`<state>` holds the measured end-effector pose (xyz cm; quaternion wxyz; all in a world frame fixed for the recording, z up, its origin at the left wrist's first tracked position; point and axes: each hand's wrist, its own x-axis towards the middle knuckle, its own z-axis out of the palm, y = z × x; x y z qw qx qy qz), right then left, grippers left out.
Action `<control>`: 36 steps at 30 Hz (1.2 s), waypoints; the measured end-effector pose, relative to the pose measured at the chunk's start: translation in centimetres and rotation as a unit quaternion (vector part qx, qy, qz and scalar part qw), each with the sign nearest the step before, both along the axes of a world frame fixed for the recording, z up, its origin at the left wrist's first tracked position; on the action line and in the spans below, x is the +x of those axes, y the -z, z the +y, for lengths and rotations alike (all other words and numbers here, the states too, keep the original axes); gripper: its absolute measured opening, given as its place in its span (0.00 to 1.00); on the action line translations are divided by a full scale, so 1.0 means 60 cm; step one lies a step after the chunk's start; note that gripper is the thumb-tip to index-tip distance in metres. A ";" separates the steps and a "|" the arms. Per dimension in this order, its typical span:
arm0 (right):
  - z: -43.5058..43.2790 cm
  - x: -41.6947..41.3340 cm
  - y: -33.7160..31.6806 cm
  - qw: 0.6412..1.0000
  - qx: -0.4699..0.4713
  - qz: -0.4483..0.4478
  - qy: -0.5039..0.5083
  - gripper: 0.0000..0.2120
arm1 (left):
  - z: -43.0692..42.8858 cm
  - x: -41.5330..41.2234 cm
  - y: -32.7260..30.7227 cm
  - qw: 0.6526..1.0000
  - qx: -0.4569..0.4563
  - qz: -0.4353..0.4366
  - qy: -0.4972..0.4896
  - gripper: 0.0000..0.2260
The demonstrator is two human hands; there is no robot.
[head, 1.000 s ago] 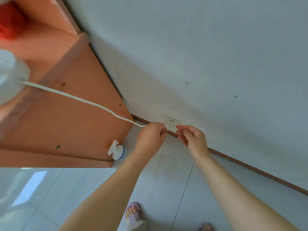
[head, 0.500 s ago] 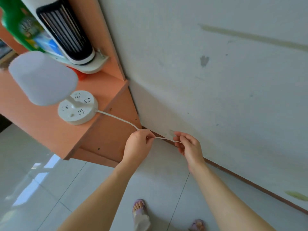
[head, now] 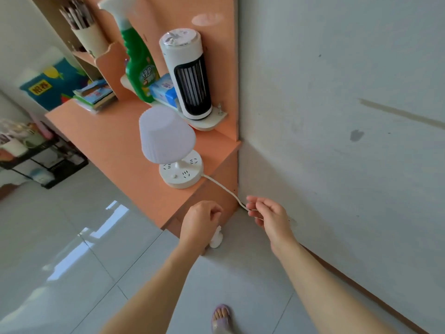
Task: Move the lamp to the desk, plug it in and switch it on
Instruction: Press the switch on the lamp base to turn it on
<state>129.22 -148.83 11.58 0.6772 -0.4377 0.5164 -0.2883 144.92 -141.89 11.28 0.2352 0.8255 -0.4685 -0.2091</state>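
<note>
The lamp [head: 166, 137], with a white ribbed shade, stands on its round white base [head: 182, 173] near the right corner of the orange desk [head: 108, 145]. The base carries several sockets. A white cord [head: 222, 188] runs from the base over the desk edge and down to the fingertips of my right hand [head: 269, 216], which holds it lightly with the fingers spread, close to the wall. My left hand [head: 201, 220] is loosely curled below the desk corner, apart from the cord, with nothing in it. The plug and the wall socket are hidden behind my right hand.
A white tower fan [head: 187, 73], a green spray bottle [head: 138, 63] and a blue packet [head: 163, 90] stand on a small shelf behind the lamp. Books [head: 95, 96] lie further left. A small white object [head: 216, 239] sits on the floor by the desk foot.
My left hand has let go of the cord and dropped left of it. My right hand stays on the cord near the wall. The view has risen, so the lamp and shelf now show.
</note>
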 end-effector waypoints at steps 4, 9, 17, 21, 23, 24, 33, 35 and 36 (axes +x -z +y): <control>0.009 0.071 0.005 0.999 -0.014 0.012 -0.049 0.16 | 0.016 0.068 0.013 0.999 -0.009 0.022 -0.047 0.07; 0.007 0.157 0.020 0.993 -0.061 0.041 -0.097 0.15 | 0.018 0.122 0.031 0.995 -0.058 0.036 -0.079 0.11; -0.017 0.246 0.033 0.951 -0.209 0.157 -0.165 0.20 | 0.002 0.177 0.061 0.990 -0.087 0.028 -0.104 0.23; -0.028 0.270 0.040 0.898 -0.291 0.256 -0.208 0.24 | -0.006 0.189 0.068 0.989 -0.094 0.005 -0.118 0.24; -0.028 0.278 0.045 0.871 -0.320 0.289 -0.234 0.27 | -0.005 0.191 0.071 0.988 -0.104 -0.006 -0.112 0.25; -0.027 0.280 0.048 0.861 -0.329 0.300 -0.244 0.27 | -0.005 0.191 0.071 0.988 -0.105 -0.008 -0.109 0.25; -0.019 0.283 0.053 0.811 -0.358 0.371 -0.276 0.30 | 0.001 0.181 0.071 0.995 -0.078 -0.028 -0.047 0.33; -0.020 0.281 0.051 0.810 -0.352 0.375 -0.282 0.30 | 0.003 0.181 0.068 0.995 -0.078 -0.025 -0.049 0.33; -0.021 0.280 0.050 0.807 -0.352 0.380 -0.286 0.30 | 0.003 0.183 0.067 0.995 -0.078 -0.027 -0.050 0.33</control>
